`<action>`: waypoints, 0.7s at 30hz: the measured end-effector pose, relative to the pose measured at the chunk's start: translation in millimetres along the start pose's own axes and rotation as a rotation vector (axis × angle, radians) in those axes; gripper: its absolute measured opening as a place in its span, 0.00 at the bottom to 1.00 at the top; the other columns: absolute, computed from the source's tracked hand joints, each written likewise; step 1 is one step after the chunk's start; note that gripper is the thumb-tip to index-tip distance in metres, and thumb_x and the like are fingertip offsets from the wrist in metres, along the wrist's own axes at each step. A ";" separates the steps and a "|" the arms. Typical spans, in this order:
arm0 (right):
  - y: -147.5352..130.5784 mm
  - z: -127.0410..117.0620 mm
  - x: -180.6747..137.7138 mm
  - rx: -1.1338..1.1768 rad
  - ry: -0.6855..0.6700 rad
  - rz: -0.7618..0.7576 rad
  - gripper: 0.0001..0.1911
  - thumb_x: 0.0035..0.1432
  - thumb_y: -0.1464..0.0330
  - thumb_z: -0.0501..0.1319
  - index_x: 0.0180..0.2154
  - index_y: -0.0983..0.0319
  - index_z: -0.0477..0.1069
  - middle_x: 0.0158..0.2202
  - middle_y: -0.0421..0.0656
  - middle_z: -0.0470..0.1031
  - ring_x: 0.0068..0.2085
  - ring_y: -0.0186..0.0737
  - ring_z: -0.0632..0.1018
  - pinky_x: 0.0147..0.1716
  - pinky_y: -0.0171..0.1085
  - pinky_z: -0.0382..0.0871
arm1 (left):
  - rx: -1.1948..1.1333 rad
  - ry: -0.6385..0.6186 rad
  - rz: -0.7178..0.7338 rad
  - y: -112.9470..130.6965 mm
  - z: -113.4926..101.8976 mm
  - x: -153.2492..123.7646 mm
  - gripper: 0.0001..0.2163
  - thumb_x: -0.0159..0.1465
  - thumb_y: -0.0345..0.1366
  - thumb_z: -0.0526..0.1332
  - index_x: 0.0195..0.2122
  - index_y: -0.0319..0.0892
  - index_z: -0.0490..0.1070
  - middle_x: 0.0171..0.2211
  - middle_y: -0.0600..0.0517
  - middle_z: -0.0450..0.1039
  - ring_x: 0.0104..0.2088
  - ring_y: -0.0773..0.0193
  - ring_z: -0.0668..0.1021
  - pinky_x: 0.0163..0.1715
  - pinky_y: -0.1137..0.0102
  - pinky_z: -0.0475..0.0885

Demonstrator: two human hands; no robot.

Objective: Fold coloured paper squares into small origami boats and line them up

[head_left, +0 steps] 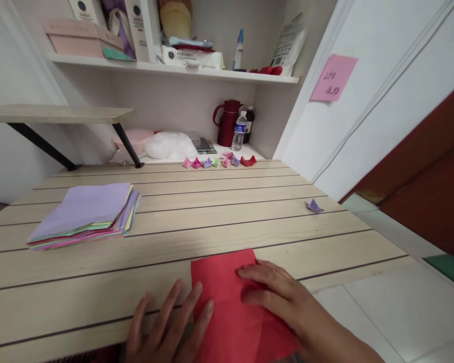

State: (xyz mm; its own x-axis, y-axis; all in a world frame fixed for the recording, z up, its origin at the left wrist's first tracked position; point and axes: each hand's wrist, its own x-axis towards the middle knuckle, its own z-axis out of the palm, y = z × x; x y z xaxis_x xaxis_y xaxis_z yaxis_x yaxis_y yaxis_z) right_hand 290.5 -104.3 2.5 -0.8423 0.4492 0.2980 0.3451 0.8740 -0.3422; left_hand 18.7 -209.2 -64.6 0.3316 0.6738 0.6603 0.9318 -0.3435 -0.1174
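Observation:
A red sheet of paper (230,312) with faint creases lies flat at the near edge of the table (166,247). My left hand (170,322) has its fingers spread, the tips resting at the sheet's left edge. On the right side of the sheet, my right hand (276,292) lies with fingers stretched out over the paper. Neither hand grips anything that I can see. To the left sits a stack of coloured paper (87,209), with a purple sheet on top.
Several small folded paper boats (215,162) stand in a row along the table's back edge. One purple paper boat (314,205) is near the right edge. A small raised shelf (56,114) stands at back left. A dark red jug (229,123) and water bottle (240,132) are behind.

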 end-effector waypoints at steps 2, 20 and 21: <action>0.3 0.2 -0.2 -0.004 0.022 0.018 0.18 0.63 0.64 0.62 0.54 0.59 0.69 0.62 0.51 0.68 0.61 0.50 0.69 0.59 0.47 0.66 | -0.013 -0.026 -0.015 1.3 1.0 2.4 0.17 0.70 0.44 0.51 0.56 0.55 0.71 0.55 0.56 0.77 0.65 0.62 0.63 0.69 0.49 0.38; 2.9 13.1 15.1 0.012 0.189 0.432 0.24 0.63 0.65 0.62 0.59 0.53 0.61 0.56 0.47 0.71 0.54 0.52 0.73 0.52 0.55 0.67 | 0.021 -0.187 -0.290 -7.4 -7.9 53.0 0.08 0.67 0.43 0.57 0.40 0.48 0.73 0.44 0.52 0.81 0.44 0.56 0.79 0.47 0.57 0.65; 4.2 16.4 13.8 0.010 0.222 0.436 0.30 0.63 0.66 0.62 0.63 0.52 0.56 0.59 0.48 0.68 0.56 0.52 0.72 0.53 0.55 0.66 | 0.041 -0.182 -0.337 -5.4 -6.0 59.2 0.09 0.67 0.42 0.56 0.39 0.47 0.73 0.43 0.51 0.81 0.43 0.54 0.79 0.45 0.56 0.66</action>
State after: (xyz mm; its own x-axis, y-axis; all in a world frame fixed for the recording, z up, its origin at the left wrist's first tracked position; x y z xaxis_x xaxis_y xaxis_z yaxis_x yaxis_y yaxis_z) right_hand 273.6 -97.4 -9.5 -0.5110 0.8027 0.3077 0.6414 0.5943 -0.4853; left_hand 32.4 -171.4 -20.4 0.0234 0.8507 0.5251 0.9969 -0.0591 0.0514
